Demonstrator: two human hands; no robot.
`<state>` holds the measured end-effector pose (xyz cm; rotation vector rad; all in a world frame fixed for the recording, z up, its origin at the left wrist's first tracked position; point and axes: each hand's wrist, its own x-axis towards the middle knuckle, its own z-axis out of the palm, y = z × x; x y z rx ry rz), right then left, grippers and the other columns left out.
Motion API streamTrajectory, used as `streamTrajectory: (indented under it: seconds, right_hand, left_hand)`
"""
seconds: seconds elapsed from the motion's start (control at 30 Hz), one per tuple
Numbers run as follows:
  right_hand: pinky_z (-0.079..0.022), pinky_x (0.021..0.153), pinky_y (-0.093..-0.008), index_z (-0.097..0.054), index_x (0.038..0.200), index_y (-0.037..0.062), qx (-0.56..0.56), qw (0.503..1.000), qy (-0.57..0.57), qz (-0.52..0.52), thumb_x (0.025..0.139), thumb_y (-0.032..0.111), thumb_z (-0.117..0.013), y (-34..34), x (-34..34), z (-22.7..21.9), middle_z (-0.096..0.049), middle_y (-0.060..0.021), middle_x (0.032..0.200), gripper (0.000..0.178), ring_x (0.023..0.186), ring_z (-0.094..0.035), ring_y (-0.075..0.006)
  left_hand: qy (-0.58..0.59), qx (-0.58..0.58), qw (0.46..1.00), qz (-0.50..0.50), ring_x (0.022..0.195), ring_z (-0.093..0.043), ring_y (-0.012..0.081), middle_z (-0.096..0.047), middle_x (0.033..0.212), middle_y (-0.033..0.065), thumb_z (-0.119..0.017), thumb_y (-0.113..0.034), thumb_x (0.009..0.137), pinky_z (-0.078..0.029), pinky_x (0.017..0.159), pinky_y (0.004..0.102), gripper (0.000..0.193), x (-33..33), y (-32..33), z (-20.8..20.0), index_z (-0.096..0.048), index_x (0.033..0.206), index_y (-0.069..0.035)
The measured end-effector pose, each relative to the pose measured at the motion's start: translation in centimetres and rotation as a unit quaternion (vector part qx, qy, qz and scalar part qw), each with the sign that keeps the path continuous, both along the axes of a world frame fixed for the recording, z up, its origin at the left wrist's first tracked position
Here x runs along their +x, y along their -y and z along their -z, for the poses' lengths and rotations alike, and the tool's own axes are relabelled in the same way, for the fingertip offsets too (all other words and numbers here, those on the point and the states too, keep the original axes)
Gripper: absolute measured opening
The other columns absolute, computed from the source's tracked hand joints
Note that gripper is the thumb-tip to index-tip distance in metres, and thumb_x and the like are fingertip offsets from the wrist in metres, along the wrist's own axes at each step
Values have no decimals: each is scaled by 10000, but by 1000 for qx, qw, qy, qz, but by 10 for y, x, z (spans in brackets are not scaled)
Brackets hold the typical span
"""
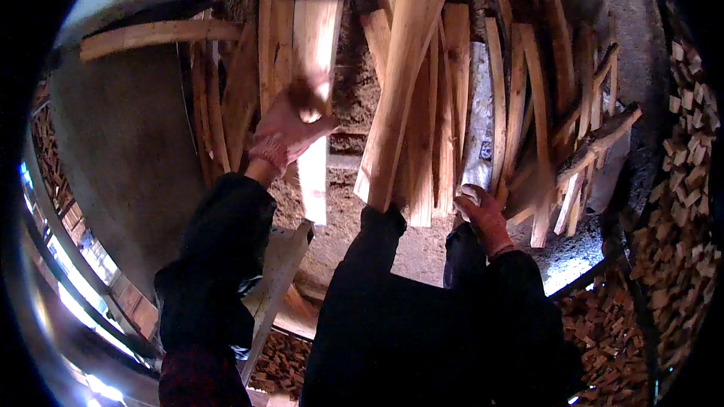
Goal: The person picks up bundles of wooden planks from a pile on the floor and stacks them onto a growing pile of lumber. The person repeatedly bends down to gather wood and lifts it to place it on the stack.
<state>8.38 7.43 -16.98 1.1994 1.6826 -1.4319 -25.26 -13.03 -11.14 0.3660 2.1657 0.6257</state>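
Note:
My left hand (290, 136), in a pinkish work glove, is closed on a long split piece of firewood (318, 38) that shines bright in the light. The piece stands lengthwise, its lower end near my left forearm. My right hand (486, 218), also gloved, is at the lower end of a split log with whitish bark (480, 113). Its fingers are curled, and whatever they may hold is hidden. Between my hands, a broad split log (403, 83) leans across several narrower pieces (445, 105).
More long split sticks (528, 105) lie to the right, with a crooked branch (603, 143) across them. A single stick (158, 34) rests atop a grey panel (121, 143) at left. A metal beam (275, 279) stands by my left forearm. Stacked firewood (679, 241) lines the right side.

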Motion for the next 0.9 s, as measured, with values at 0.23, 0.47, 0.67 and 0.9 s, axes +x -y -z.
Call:
streamTrajectory:
  seconds: [0.23,0.47,0.67,0.9]
  right_hand:
    - [-433,1013,-361,-521,1333,-37,30,992,-114,52,847,433,-707,-10,-27,70,-624,-246,1243,701,1190,-584,-303]
    - [-381,1072,-357,-494,1385,8,-48,980,-144,130,823,520,-720,-48,-64,151,-588,-155,1338,794,1258,-529,-266]
    - [-257,1153,-323,-413,1451,24,-92,963,-165,194,974,533,-490,-31,-79,127,-411,-77,1502,702,1379,-373,-214]
    - [-232,1176,-353,-252,1500,-7,17,936,-275,220,898,302,-675,36,-84,101,-366,-191,1486,797,1417,-292,-305]
  left_hand:
    - [86,88,989,-88,1352,-431,337,-441,1452,256,-730,-567,773,-368,1088,380,975,-4,-40,142,-377,1446,43]
    - [378,127,821,-409,1372,-374,250,-395,1510,107,-444,-388,1006,-307,1152,356,588,74,-19,173,-374,1466,-29]
    - [511,373,678,-375,1287,-456,219,-475,1451,42,-411,-378,1049,-359,1115,355,497,93,-2,228,-420,1454,-89]
    - [331,224,809,-432,1245,-516,246,-568,1341,80,-512,-482,985,-416,1066,394,571,131,-7,183,-452,1427,-125]
